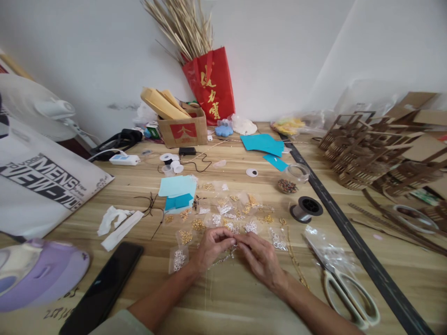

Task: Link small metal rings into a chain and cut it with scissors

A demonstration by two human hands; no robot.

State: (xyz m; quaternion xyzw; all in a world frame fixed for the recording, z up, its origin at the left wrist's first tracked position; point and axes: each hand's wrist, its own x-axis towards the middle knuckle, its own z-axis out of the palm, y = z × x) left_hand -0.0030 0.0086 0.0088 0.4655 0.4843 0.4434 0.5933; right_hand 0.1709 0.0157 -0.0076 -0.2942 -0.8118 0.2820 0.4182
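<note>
My left hand (pixel 213 247) and my right hand (pixel 257 255) meet at the fingertips over the wooden table, each in a pinch. Between them hangs a thin silvery chain (pixel 223 260), which trails down to the left; which hand grips it is hard to make out. Small clear bags of gold and silver beads lie just beyond the fingers, among them gold beads (pixel 186 237) and white rings (pixel 179 259) beside my left hand. Silver rings (pixel 278 240) in a bag and a gold chain (pixel 294 256) lie right of my right hand.
White-handled scissors (pixel 344 284) and a wire spool (pixel 307 209) lie on the right. A black phone (pixel 104 284) and a purple-white appliance (pixel 42 274) are at the left. Teal cards (pixel 179 201), a cardboard box (pixel 183 130), a red bag (pixel 213 88) and woven baskets (pixel 359 149) stand or lie farther back.
</note>
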